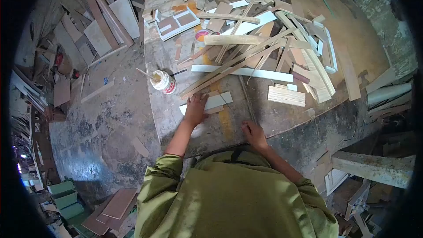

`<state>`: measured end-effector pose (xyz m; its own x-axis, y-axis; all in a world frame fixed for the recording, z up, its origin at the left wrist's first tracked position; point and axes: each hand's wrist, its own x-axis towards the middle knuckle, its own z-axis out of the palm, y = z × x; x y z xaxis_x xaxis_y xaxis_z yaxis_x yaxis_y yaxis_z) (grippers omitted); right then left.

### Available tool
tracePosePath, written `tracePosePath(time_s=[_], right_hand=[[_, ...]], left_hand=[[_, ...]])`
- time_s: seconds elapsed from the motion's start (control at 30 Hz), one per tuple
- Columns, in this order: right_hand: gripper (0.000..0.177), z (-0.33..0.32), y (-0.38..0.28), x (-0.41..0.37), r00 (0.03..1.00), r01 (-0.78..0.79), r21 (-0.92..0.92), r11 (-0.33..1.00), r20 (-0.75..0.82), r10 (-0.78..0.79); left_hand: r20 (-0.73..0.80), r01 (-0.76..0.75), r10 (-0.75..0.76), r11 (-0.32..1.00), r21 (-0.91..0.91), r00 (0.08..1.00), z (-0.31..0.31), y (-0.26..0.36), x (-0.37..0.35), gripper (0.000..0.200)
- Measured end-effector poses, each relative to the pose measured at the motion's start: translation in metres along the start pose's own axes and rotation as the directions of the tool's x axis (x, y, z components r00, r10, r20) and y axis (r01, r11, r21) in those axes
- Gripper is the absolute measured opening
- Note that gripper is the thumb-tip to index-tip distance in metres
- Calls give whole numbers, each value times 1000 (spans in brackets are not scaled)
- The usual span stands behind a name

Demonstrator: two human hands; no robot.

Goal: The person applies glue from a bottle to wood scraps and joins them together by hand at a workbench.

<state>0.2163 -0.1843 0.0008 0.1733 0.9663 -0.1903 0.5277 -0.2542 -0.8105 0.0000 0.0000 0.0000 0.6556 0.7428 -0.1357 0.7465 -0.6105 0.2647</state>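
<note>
My left hand (196, 108) lies over a short white wooden strip (217, 101), its fingers bent over the strip's far side. Bare wood (214, 110) shows along the strip's near edge. The fingers of my right hand (254, 134) are curled in at the table's near edge, and the palm is hidden. Left of the strip stands a white glue tub (163, 82) with a stick or brush handle (144, 73) leaning out of it. Long thin wooden strips (211, 77) reach from the pile almost to my left hand.
A jumbled pile of wood strips (260, 50) covers the table's right and far side. A small pale block (286, 95) lies right of centre, and a white frame (178, 24) at the far left. Boards (105, 28) lean at the left; a heavy beam (374, 167) stands right.
</note>
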Motion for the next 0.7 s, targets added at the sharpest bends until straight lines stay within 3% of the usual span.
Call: tracePosePath(time_s=[0.07,0.17,0.27,0.37,0.47,0.57,0.67,0.7], right_hand=[[36,0,5,-8,995,-96,-132,987,21,99],[38,8,-4,-14,997,24,-24,999,-69,-26],[43,9,-6,-20,986,102,-141,985,-120,-119],[44,10,-12,-21,995,-100,-1,995,17,100],[45,18,-3,-17,998,-27,62,998,-55,31],[49,26,-1,-15,971,153,-125,980,-166,-173],[55,24,-11,-20,998,-48,-312,949,-40,37],[57,23,-13,-22,999,-50,-329,943,-26,43]], left_hand=[[29,48,-47,999,-22,998,2,6,-1,88],[3,72,-72,997,-8,997,0,-1,-10,90],[-70,80,-80,997,-6,994,-3,14,-12,81],[-300,-40,9,994,-98,954,18,25,1,68],[-172,53,-88,978,-202,981,31,24,6,58],[-265,24,-75,981,-191,961,35,24,2,55],[-276,6,-45,990,-140,960,36,24,4,56],[-291,-7,-30,992,-124,956,32,27,2,56]])
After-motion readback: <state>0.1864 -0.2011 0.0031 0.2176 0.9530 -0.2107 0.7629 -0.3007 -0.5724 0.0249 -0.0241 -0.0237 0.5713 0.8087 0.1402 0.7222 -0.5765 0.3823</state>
